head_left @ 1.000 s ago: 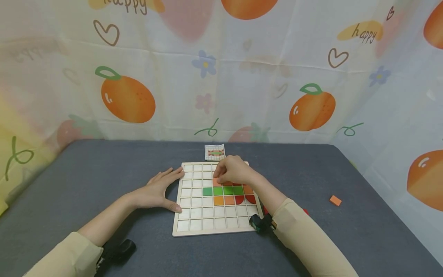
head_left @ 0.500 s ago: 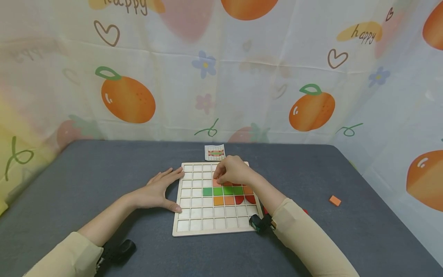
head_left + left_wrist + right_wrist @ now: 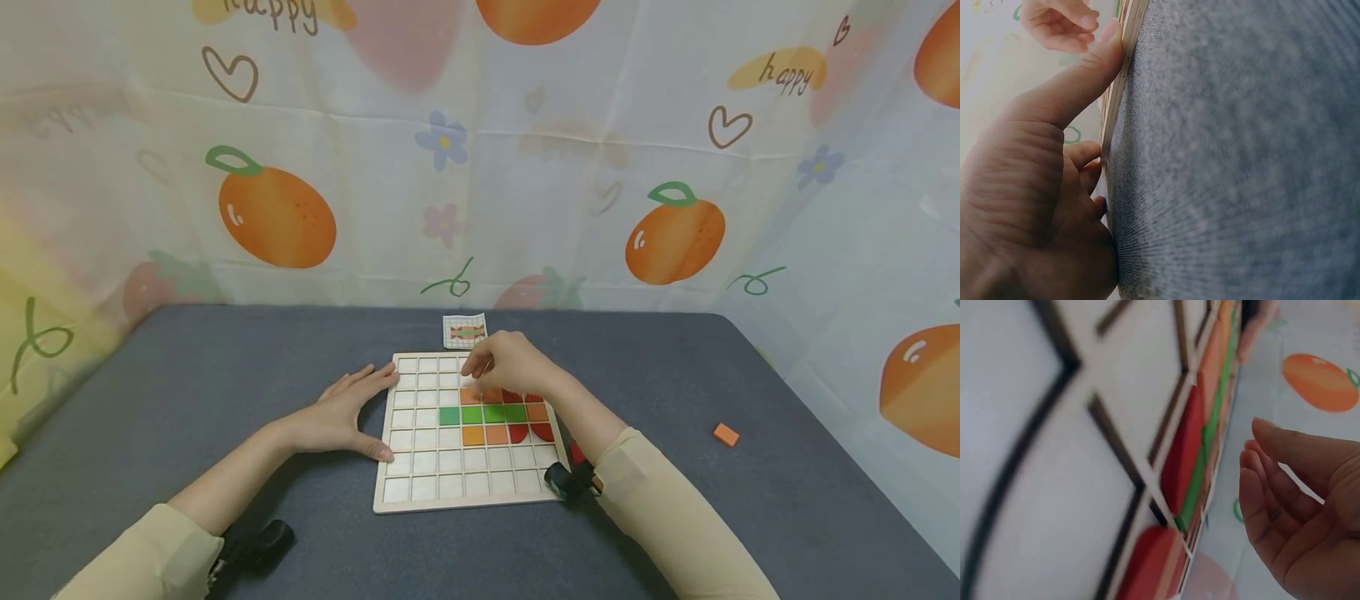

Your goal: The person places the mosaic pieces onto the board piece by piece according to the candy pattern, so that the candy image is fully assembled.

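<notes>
A wooden grid board (image 3: 465,505) with white cells lies on the dark table. My left hand (image 3: 341,417) rests at its left edge, thumb low and straight fingers spread toward the top corner. My right hand (image 3: 513,367) hovers over the upper right cells, thumb and fingertips slightly apart with nothing between them, as the right wrist view also shows. Below its fingertips sits an orange square tile (image 3: 468,396), with more orange and red tiles beside it, partly hidden by the hand. A row of green tiles (image 3: 472,414) runs beneath, then orange tiles (image 3: 497,434) and rounded red pieces (image 3: 518,433).
A small printed pattern card (image 3: 459,332) lies behind the board. One loose orange tile (image 3: 726,434) is on the table to the right. A red piece (image 3: 576,452) shows between the board's right edge and my right forearm. A fruit-print curtain (image 3: 525,208) hangs behind the table.
My right hand has risen slightly, its thumb and fingers parting from the orange tile, which stays in its cell. The left hand has kept its place.
</notes>
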Available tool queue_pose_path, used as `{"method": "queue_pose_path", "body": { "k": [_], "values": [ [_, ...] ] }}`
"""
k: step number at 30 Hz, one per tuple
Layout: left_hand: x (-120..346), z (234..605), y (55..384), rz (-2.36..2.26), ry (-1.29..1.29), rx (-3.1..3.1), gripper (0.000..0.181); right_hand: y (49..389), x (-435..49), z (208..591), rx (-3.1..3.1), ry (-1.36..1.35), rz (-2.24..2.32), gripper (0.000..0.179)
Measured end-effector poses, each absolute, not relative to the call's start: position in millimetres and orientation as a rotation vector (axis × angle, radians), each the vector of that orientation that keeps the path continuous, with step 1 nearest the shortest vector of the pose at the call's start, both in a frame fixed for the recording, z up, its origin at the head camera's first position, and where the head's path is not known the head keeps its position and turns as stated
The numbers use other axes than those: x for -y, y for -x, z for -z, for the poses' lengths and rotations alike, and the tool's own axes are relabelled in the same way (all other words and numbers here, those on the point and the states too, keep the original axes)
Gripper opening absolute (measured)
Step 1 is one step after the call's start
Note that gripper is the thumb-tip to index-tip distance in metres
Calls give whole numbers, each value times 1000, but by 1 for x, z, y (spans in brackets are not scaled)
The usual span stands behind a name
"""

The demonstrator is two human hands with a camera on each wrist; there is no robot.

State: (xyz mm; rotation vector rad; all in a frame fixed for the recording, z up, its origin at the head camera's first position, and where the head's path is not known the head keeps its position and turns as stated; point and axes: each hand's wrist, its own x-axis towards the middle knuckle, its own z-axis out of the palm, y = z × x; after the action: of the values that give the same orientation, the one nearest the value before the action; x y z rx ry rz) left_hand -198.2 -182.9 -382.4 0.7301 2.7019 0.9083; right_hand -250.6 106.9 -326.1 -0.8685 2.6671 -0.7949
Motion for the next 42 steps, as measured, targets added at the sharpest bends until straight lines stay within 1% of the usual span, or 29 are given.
{"method": "queue_pose_path", "body": {
  "k": [16,25,32,37,42],
  "values": [
    [185,382,197,-925,-741,-2694,115,254,-163,319,-2614,738,860,24],
    [184,381,196,-914,-729,-2696,115,252,-199,322,-2557,696,859,23],
    [183,382,197,-907,-734,-2697,115,251,-225,326,-2523,596,838,24],
    [183,382,197,-903,-722,-2694,116,248,-238,326,-2483,571,820,26],
    [184,382,197,-904,-722,-2691,117,248,-244,327,-2472,530,780,22]
  ]
}}
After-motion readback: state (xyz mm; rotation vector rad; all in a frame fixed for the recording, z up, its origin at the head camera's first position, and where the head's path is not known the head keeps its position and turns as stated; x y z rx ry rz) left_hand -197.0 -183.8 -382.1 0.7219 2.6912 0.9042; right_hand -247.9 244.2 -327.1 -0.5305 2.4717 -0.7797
